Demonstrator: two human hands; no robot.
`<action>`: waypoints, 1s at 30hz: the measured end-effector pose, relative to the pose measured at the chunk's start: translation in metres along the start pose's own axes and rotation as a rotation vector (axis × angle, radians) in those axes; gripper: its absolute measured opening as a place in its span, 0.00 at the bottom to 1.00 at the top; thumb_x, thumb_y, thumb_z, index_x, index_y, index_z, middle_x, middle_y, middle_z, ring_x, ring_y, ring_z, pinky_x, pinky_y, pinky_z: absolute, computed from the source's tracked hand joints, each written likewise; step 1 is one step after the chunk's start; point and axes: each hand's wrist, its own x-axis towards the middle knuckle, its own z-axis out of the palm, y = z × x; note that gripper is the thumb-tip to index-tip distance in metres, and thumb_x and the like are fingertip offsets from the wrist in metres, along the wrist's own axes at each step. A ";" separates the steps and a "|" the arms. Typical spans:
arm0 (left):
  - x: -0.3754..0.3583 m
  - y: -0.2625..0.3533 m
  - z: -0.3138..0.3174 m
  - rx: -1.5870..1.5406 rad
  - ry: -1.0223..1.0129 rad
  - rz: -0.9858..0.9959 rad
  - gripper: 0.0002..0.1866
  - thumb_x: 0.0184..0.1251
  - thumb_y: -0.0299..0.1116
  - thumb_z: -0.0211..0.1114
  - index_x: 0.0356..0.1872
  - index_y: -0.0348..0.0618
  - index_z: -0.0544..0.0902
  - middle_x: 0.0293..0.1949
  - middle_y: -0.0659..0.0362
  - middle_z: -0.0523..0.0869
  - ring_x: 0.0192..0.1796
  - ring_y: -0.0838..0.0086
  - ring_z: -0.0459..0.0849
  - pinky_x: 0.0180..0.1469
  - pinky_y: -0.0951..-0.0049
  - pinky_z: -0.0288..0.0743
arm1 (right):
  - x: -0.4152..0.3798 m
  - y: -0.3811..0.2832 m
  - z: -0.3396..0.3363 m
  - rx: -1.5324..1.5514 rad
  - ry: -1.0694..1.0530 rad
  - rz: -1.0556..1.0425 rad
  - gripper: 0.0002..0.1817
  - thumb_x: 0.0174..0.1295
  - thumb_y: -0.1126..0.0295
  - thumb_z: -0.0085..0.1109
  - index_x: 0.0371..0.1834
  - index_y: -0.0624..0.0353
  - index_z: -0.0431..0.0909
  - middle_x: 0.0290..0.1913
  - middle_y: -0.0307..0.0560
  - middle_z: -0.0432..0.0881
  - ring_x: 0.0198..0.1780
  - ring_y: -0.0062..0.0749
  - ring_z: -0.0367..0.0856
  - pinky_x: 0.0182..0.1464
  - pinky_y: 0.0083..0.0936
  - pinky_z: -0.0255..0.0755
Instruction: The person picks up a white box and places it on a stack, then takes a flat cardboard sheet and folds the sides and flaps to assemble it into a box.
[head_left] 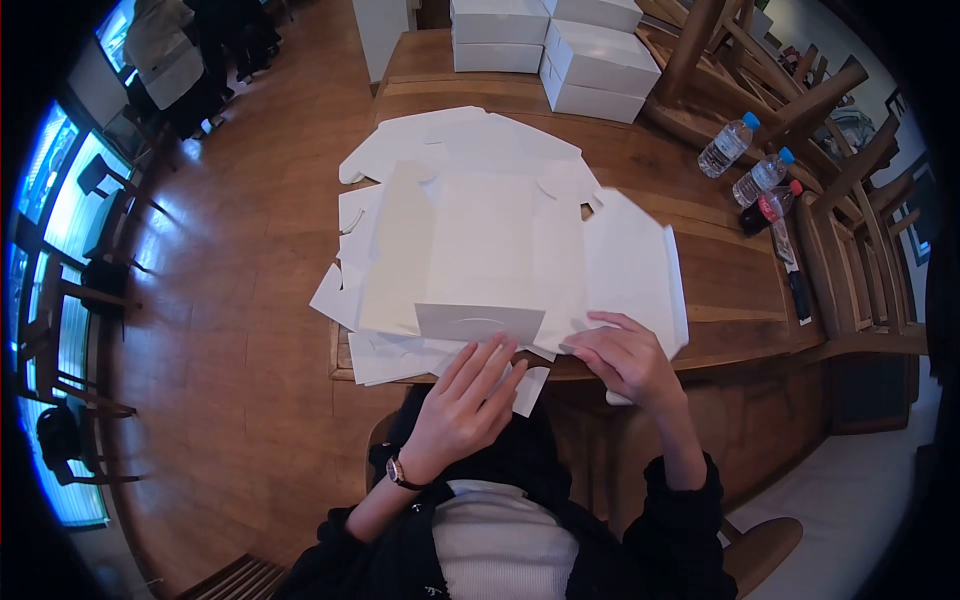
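Note:
A partly folded white cardboard box blank [485, 235] lies on a pile of flat blanks [460, 130] at the near edge of the table. Its front flap [465, 318] stands up and has a curved slit. My left hand [470, 400], with a watch on the wrist, rests its outstretched fingers against the lower edge of this flap. At the blank's near right corner, my right hand [630, 360] has its fingers bent around the cardboard edge. Part of that grip is hidden by the hand itself.
Finished-looking white boxes [600, 70] are stacked at the table's far end. Two water bottles [727, 146] and a cola bottle [770, 207] stand on the right, near a black-handled cutter [797, 290]. Upturned wooden chairs [860, 200] border that side. Other people [165, 60] are at the far left.

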 end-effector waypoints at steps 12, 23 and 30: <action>0.004 0.014 0.008 0.053 -0.197 -0.006 0.29 0.71 0.40 0.66 0.72 0.45 0.79 0.74 0.58 0.77 0.78 0.59 0.71 0.81 0.44 0.54 | 0.035 -0.001 0.029 0.022 0.021 0.335 0.10 0.72 0.70 0.63 0.51 0.63 0.78 0.48 0.50 0.77 0.51 0.44 0.76 0.55 0.35 0.73; 0.008 0.030 0.028 0.168 -0.244 -0.107 0.33 0.74 0.44 0.64 0.76 0.42 0.73 0.72 0.54 0.75 0.78 0.53 0.67 0.80 0.35 0.49 | 0.006 -0.021 -0.015 -0.019 -0.097 0.244 0.45 0.58 0.57 0.77 0.78 0.55 0.65 0.72 0.53 0.72 0.74 0.53 0.67 0.76 0.48 0.61; 0.011 0.030 0.026 0.156 -0.228 -0.108 0.32 0.74 0.43 0.65 0.75 0.42 0.75 0.72 0.54 0.76 0.77 0.53 0.68 0.80 0.36 0.50 | -0.039 -0.046 -0.028 -0.199 -0.307 0.328 0.45 0.51 0.58 0.80 0.75 0.52 0.73 0.77 0.46 0.71 0.82 0.47 0.62 0.80 0.48 0.60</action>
